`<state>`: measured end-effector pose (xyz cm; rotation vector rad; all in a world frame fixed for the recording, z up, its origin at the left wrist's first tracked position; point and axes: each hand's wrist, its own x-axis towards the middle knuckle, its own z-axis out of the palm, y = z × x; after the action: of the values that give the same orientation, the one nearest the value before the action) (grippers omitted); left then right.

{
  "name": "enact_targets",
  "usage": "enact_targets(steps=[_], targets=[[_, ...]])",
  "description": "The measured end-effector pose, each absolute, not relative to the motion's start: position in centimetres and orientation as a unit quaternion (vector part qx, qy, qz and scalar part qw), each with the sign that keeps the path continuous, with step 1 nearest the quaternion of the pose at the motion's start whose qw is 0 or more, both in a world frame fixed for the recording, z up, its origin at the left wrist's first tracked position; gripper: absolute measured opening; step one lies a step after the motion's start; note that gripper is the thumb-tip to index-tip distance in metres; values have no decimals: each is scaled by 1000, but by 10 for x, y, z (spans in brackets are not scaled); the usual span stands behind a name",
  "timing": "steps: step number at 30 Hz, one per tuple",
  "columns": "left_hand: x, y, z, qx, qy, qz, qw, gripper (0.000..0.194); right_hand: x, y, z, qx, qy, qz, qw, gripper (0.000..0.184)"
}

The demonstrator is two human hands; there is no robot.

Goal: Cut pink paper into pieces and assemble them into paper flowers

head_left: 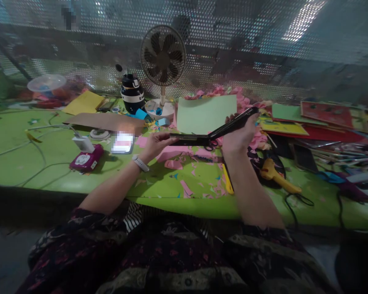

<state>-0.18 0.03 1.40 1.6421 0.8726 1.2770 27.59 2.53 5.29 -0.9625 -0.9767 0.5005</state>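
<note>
- Green bench [159,185] is carrying pink scraps [173,164].
- Left hand [155,148] is pinching, right hand [241,136] curling around, a black hinged case [191,140] held inward of the front edge.
- Uneven pulling could be straining its hinge [208,137].

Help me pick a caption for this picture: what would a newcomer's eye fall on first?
Probably the dark, angled object near the centre, held by the left hand and right hand. Next come the fan at the back of the green table and the pink paper scraps strewn nearer the person.
</note>
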Motion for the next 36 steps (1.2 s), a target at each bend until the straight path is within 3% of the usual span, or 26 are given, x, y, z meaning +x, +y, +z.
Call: enact_targets(steps=[4, 11, 16, 23, 28, 36], targets=[[-7, 2, 20, 630, 372, 547, 407, 37, 282, 32, 48, -448, -356, 262, 777, 66], [-24, 16, 23, 621, 385, 541, 417, 46, 298, 36, 45, -581, -405, 317, 631, 24], [-39, 26, 23, 676, 390, 490, 389, 43, 287, 23, 46, -631, -466, 379, 491, 16], [-59, 43, 9, 692, 432, 428, 388, 35, 282, 21, 44, -632, -460, 441, 441, 9], [-72, 57, -5, 739, 506, 345, 282, 32, 289, 24, 39, -666, -524, 399, 350, 5], [-75, 56, -1, 788, 517, 258, 213, 35, 294, 29, 31, -678, -645, 269, 226, 11]])
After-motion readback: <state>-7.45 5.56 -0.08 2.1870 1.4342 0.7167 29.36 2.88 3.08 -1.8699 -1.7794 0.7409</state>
